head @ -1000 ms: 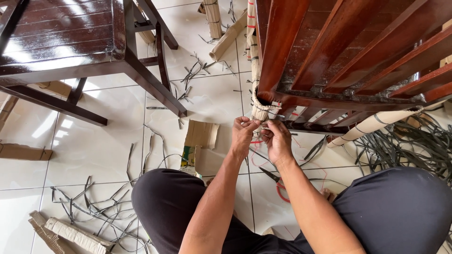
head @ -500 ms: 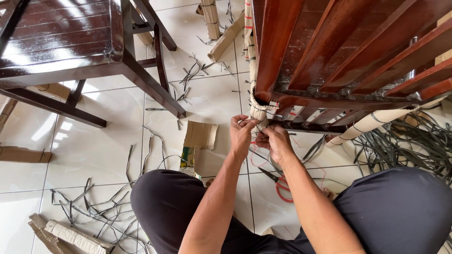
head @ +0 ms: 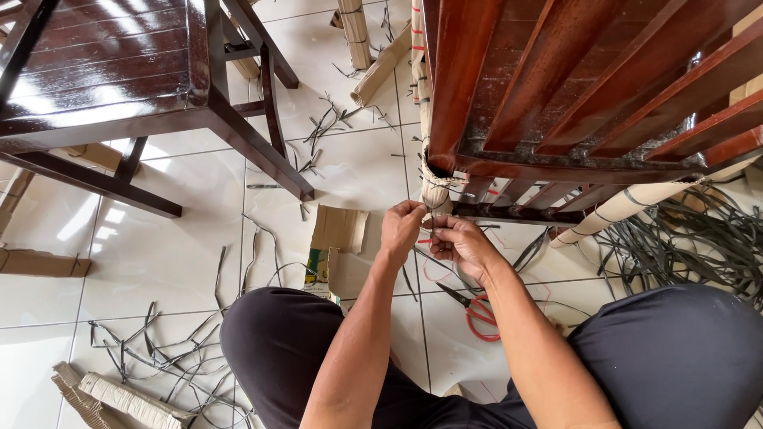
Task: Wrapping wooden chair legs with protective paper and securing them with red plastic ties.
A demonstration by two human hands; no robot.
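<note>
We look down on a white tiled floor (head: 159,262), w/ a big reddish-brown wooden chair frame (head: 572,87) filling the upper right and a darker wooden chair (head: 103,71) at upper left, both standing on the tiles. Our legs in black trousers (head: 683,357) take up the bottom of the view, knees spread either side of the arms. At far right a heap of dark binding strips (head: 699,238) lies on the floor, and more cut strips (head: 151,357) are scattered at lower left. A flattened cardboard piece (head: 338,242) lies just left of our hands. The chair frame's front leg is covered in a paper-wrapped sleeve (head: 435,191), tied round w/ thin cord; a second wrapped leg (head: 620,206) slants away to the right under the frame. Our left hand (head: 401,230) is at the lower end of that sleeve, fingers pinched together on the cord approx. where it hangs off the wrap. Our right hand (head: 461,246) is just beside it, touching or nearly so, fingers curled and closed on the same cord lower down. On the floor below the right hand lie red-handled scissors (head: 477,310), partly hidden by the forearm.
</note>
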